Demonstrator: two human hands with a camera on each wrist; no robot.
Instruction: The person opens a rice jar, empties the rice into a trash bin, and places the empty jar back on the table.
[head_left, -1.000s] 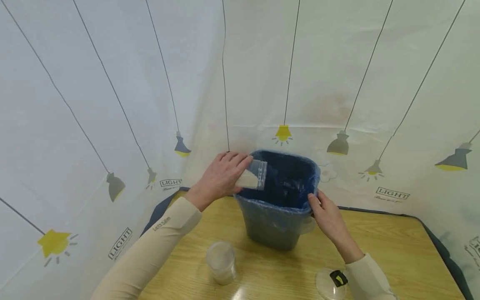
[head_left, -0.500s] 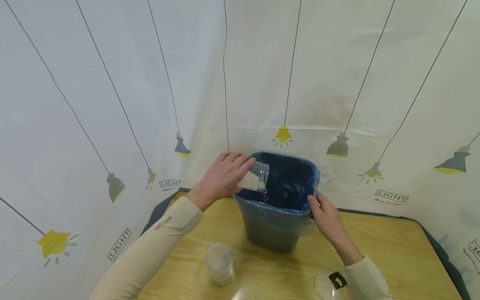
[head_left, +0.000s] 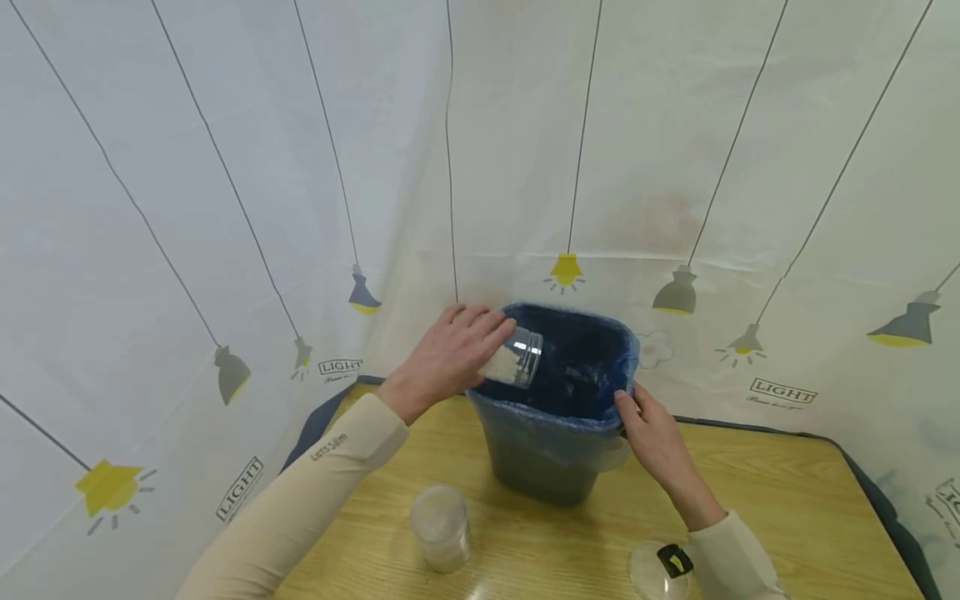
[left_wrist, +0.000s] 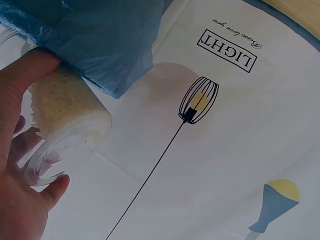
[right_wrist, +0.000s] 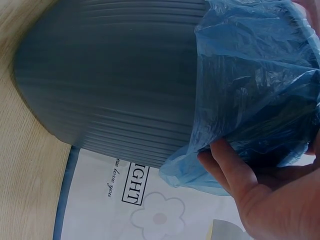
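Observation:
My left hand (head_left: 450, 354) grips a clear jar (head_left: 528, 350) that lies tilted on its side over the bin, its threaded mouth pointing right and down. Pale, fine grains (left_wrist: 70, 95) fill the lower side of the jar in the left wrist view. Below the jar stands a grey trash bin (head_left: 543, 471), lined with a blue plastic bag (head_left: 540, 412) folded over its rim. On the bin's right side, my right hand (head_left: 663, 437) holds the rim and bag, thumb on top. Its fingers (right_wrist: 227, 160) press on the bag from outside in the right wrist view.
A second clear container (head_left: 442, 533) stands on the wooden table (head_left: 540, 554) in front of the bin. Near the right sleeve lies a clear round lid (head_left: 648, 571) with a black label. A white printed sheet (head_left: 487, 150) rises behind the table.
The jar's mouth has moved slightly right and tipped further down. Grains were dropping from it half a second ago; none show falling now. The right hand keeps its hold on the rim.

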